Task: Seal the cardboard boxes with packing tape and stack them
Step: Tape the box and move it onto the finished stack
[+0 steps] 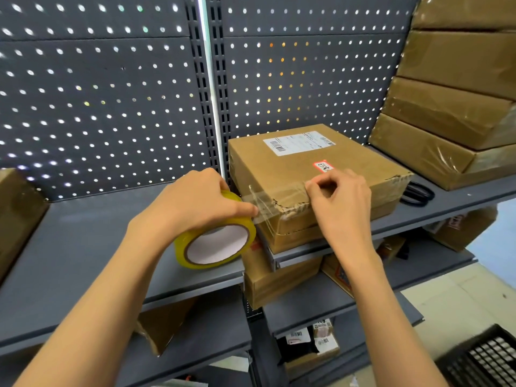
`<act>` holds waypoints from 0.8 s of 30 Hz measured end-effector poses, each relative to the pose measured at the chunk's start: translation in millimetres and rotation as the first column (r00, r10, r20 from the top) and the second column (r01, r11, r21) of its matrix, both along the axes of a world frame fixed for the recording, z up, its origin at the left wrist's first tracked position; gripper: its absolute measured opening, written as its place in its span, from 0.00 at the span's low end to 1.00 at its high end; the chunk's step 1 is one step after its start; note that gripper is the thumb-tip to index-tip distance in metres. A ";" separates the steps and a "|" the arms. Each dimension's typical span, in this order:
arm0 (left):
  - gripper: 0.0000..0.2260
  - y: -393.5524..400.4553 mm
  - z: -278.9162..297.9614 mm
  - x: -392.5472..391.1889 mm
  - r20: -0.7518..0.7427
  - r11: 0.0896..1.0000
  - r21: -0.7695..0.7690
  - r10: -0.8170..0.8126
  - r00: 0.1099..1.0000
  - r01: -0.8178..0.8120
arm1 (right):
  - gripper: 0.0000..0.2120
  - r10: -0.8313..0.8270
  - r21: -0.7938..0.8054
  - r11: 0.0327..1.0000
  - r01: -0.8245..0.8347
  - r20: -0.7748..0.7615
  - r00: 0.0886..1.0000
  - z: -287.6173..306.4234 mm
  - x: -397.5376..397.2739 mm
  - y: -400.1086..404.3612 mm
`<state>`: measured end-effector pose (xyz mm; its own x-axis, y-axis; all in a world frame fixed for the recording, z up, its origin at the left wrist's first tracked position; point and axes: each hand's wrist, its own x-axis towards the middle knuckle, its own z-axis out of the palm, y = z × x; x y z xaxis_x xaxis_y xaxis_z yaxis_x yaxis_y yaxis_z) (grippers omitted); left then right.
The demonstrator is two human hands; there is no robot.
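A flat cardboard box (282, 169) with a white shipping label and a small red sticker lies on the grey shelf (83, 247). Its near corner is torn. My left hand (195, 202) grips a yellowish roll of packing tape (220, 247) just left of that corner. A clear strip of tape (268, 199) runs from the roll across the torn corner. My right hand (340, 199) pinches the strip's free end on the box's top edge. Sealed cardboard boxes (446, 113) are stacked at the right on the same shelf.
Black scissors (417, 194) lie on the shelf between the box and the stack. Another box (16, 213) shows at the left edge. Lower shelves hold more parcels (279, 277). A black crate (485, 358) sits on the floor, bottom right. Pegboard backs the shelf.
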<state>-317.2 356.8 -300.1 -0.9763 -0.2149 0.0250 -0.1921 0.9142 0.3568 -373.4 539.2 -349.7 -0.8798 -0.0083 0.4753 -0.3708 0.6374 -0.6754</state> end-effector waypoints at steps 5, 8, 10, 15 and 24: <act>0.25 -3.5 -6.8 -2.7 0.011 1.000 0.020 -0.011 1.000 0.010 | 0.16 0.046 -0.039 0.998 -0.046 0.003 0.999 -0.4 -0.9 5.2; 0.26 -4.8 -12.3 -2.4 0.000 0.998 0.059 -0.012 1.000 0.012 | 0.18 0.077 -0.031 0.997 -0.076 0.020 0.997 -0.2 -3.9 9.5; 0.28 -5.4 -14.9 -2.5 -0.012 0.997 0.079 -0.008 1.000 0.009 | 0.08 0.073 0.048 0.996 -0.073 -0.010 0.997 -3.6 -6.4 8.0; 0.26 -8.9 -19.6 -2.8 -0.036 0.992 0.124 0.030 0.999 -0.025 | 0.15 0.144 0.121 0.984 -0.129 -0.123 0.982 -0.5 -1.5 3.5; 0.25 -12.8 -20.7 -7.4 0.019 0.982 0.179 0.051 0.999 -0.053 | 0.26 0.417 0.405 0.841 -0.358 -0.063 0.907 -17.6 -4.2 -0.2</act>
